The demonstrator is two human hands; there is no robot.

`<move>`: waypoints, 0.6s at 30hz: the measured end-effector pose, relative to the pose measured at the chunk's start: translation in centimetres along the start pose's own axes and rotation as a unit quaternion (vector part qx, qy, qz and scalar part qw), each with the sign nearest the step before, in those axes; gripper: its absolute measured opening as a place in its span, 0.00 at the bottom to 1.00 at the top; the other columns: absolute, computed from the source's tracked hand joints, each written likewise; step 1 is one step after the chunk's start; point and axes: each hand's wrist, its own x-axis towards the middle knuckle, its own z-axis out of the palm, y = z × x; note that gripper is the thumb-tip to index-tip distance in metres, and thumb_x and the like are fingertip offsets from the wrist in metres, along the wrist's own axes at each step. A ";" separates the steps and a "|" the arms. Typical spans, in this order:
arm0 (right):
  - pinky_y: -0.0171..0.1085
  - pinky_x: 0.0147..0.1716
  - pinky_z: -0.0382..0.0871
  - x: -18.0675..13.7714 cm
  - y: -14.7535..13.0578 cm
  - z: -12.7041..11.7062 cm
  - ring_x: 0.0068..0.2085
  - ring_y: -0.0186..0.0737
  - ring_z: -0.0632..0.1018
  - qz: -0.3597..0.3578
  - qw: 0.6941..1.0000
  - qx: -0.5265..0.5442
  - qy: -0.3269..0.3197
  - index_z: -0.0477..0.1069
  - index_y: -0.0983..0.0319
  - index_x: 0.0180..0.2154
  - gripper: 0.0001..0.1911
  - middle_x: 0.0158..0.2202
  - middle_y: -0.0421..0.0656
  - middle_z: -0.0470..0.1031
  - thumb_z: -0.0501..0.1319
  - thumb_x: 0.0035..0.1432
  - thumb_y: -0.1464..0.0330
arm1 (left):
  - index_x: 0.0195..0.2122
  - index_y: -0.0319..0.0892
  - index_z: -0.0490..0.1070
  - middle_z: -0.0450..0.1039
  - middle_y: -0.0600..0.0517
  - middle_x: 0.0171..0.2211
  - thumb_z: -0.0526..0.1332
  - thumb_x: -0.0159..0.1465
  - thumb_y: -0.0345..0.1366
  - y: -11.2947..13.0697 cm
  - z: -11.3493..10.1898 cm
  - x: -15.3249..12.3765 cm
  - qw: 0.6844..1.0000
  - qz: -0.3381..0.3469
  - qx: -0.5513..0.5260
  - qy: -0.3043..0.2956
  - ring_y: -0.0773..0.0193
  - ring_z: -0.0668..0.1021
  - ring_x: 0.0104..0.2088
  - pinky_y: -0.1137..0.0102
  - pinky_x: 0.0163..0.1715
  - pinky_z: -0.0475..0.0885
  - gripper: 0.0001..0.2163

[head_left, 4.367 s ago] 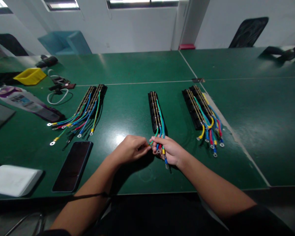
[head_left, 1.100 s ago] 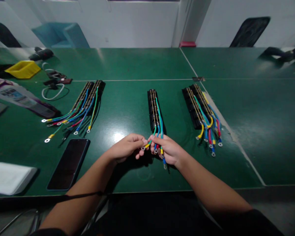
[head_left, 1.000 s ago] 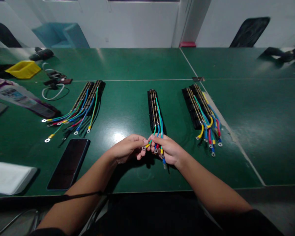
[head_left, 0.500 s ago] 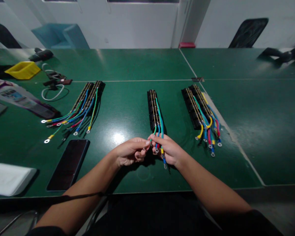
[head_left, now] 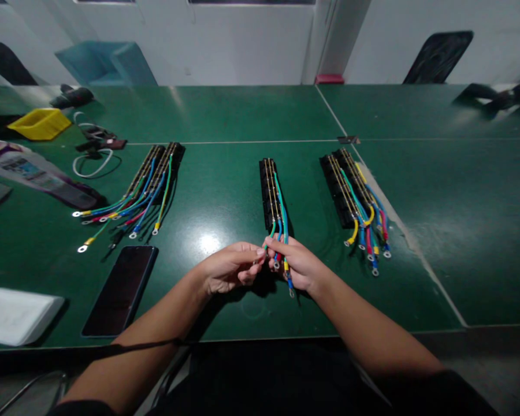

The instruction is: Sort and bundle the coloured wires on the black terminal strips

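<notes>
A black terminal block (head_left: pixel 267 193) with brass-coloured strips lies in the middle of the table, its coloured wires running towards me. My right hand (head_left: pixel 298 263) is closed around the bundle, its thumb on the green wire (head_left: pixel 273 229). Thumb and fingers of my left hand (head_left: pixel 235 267) pinch the end of that green wire, close against the right fingertips. Past the right hand hang a blue wire with a ring lug (head_left: pixel 277 265) and a longer one ending in a blue-sleeved ring lug (head_left: pixel 291 293). The pinched tip is mostly hidden.
Two wired terminal blocks (head_left: pixel 344 190) lie to the right, two more (head_left: pixel 158 167) to the left. Nearer me on the left are a phone (head_left: pixel 120 292) and a white box (head_left: pixel 19 315). Behind them are a bottle (head_left: pixel 39 176) and a yellow bin (head_left: pixel 41 124).
Hardly anything differs. The fingers of my left hand have shifted slightly at the wire end; the right hand and the terminal block stay put.
</notes>
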 end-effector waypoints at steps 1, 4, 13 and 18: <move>0.26 0.16 0.62 0.0 0.0 0.0 0.17 0.26 0.69 0.003 1.000 0.004 0.003 0.66 0.65 0.26 0.12 0.18 0.35 0.67 0.67 0.53 0.68 | 0.28 0.34 0.67 0.65 0.57 0.16 0.65 0.60 0.36 0.0 0.0 0.0 1.000 0.001 -0.005 -0.004 0.81 0.61 0.12 0.84 0.13 0.56 0.10; 0.27 0.17 0.63 0.0 -0.1 0.1 0.16 0.26 0.68 0.014 1.000 0.024 0.007 0.66 0.64 0.27 0.11 0.18 0.35 0.68 0.67 0.52 0.68 | 0.27 0.35 0.66 0.61 0.60 0.13 0.64 0.60 0.35 0.0 -0.1 0.1 1.000 0.017 0.001 0.013 0.82 0.55 0.11 0.85 0.12 0.53 0.10; 0.25 0.15 0.61 0.0 -0.1 0.1 0.16 0.26 0.70 0.008 1.000 0.001 -0.002 0.65 0.64 0.25 0.13 0.17 0.36 0.68 0.66 0.55 0.67 | 0.30 0.33 0.71 0.61 0.58 0.12 0.62 0.61 0.39 0.0 -0.4 0.1 0.998 0.021 0.049 0.037 0.80 0.57 0.11 0.84 0.12 0.53 0.12; 0.26 0.16 0.63 0.1 -0.1 0.1 0.16 0.27 0.70 0.015 1.000 0.017 0.010 0.65 0.64 0.27 0.10 0.18 0.35 0.68 0.65 0.55 0.69 | 0.26 0.35 0.68 0.62 0.58 0.14 0.65 0.58 0.37 0.1 -0.1 0.2 0.998 0.018 0.038 0.040 0.82 0.56 0.10 0.85 0.11 0.51 0.11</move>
